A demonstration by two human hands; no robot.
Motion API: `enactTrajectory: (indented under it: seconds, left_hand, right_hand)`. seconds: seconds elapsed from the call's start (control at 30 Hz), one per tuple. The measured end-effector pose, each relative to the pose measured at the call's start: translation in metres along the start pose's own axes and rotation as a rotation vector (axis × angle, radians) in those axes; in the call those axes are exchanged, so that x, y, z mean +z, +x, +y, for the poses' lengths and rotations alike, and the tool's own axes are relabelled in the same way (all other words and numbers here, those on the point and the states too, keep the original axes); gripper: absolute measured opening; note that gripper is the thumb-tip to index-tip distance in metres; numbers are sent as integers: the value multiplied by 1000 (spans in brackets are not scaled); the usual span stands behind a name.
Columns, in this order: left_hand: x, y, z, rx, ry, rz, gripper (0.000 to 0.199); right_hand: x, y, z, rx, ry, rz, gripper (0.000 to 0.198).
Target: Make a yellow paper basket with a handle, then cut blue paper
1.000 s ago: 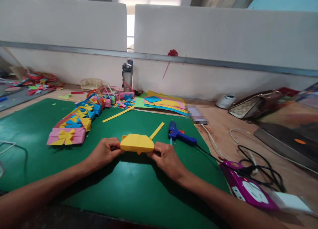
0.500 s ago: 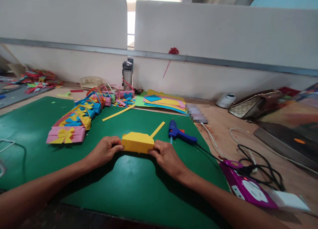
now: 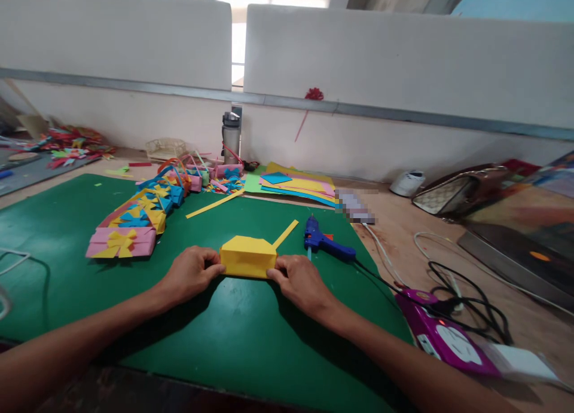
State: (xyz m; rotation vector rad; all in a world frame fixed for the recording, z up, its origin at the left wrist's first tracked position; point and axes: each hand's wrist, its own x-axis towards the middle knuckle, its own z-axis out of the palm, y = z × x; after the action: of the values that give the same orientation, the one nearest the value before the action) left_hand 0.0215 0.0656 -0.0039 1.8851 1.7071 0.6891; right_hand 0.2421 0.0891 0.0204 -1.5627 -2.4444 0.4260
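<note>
A folded yellow paper box (image 3: 248, 261) with a slanted flap on top is held between my hands over the green mat (image 3: 215, 347). My left hand (image 3: 192, 271) pinches its left end between thumb and fingers. Its right end is in the grip of my right hand (image 3: 301, 281). Behind the box a narrow yellow paper strip (image 3: 286, 235) sticks out toward the upper right. A blue glue gun (image 3: 327, 242) lies on the mat just beyond my right hand.
Finished paper bags with bows (image 3: 121, 243) stand in a row at left. Stacked coloured paper (image 3: 296, 184) and a bottle (image 3: 231, 139) are at the back. A purple power strip (image 3: 443, 332) with black cable lies at right, near a handbag (image 3: 457, 189).
The yellow box has tilted slightly, so its front face shows more fully. Both hands keep their hold at its ends, in nearly the same place.
</note>
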Motion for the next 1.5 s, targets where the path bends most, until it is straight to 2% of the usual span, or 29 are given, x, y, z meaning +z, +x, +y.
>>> enactTrajectory:
  seconds: [0.2,0.5,1.1,1.23,1.4,1.5]
  left_hand:
    - [3,-2,1,1,129,30,25]
    - [6,-1,-2,1,108,58,27]
    - [10,-2,-1,26,113,102,27]
    - [11,0,-2,42,60,121,25]
    - [12,0,0,48,-156,128,20]
    - [12,-2,4,50,-186,151,24]
  right_hand:
    - [-2,1,-3,25,-48,1,23]
    - [-2,0,-8,73,-162,-2,22]
    - [-1,-3,-10,76,-148,17,21]
    - [1,-4,-5,40,-72,52,21]
    - [7,-4,3,-39,176,116,12]
    - [8,-4,5,-84,275,166,15]
